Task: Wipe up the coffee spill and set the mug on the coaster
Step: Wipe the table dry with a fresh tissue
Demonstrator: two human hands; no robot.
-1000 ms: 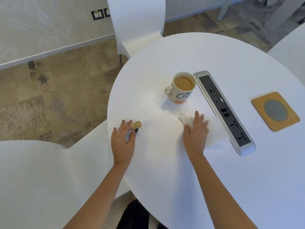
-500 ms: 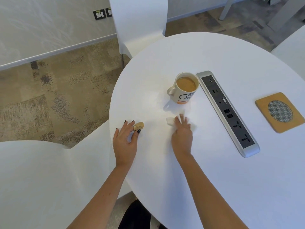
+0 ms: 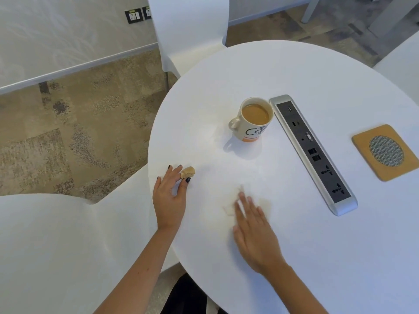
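A white mug (image 3: 251,120) full of milky coffee stands upright on the round white table (image 3: 317,257), its handle to the left. The cork coaster (image 3: 385,152) with a grey mesh centre lies bare at the right edge, far from the mug. My right hand (image 3: 254,232) is blurred and presses flat, with straight fingers, on a thin, coffee-stained white tissue (image 3: 229,210). A faint brown smear (image 3: 265,202) shows beside the fingers. My left hand (image 3: 170,196) rests flat near the table's left edge. A small brown crumpled wad (image 3: 187,172) touches its index and thumb tips.
A long silver and black power socket strip (image 3: 313,152) runs diagonally between the mug and the coaster. White chairs stand behind the table (image 3: 188,30) and at my lower left (image 3: 56,245). Carpeted floor lies to the left.
My right hand slid the tissue from beside the socket strip leftward under the mug, then back toward me. The left hand, wad and mug stayed put.
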